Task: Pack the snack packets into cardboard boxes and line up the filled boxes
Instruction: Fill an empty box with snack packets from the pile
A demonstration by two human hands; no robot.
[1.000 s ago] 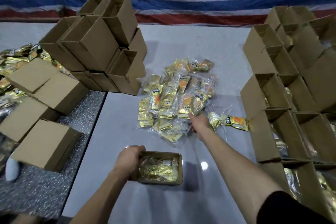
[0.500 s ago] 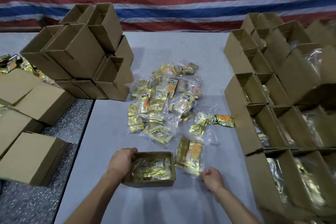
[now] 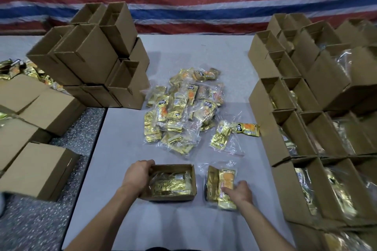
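On the table (image 3: 173, 220), the packet (image 3: 222, 181) lies under the right hand (image 3: 238, 190).

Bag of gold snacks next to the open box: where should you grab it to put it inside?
Probably from above, pinching across its narrow middle, thumb on one long edge and fingers on the other. The bag of snack packets lies flat, lengthwise away from the person, so its long edges are free. The right hand rests on its near end, beside the cardboard box.
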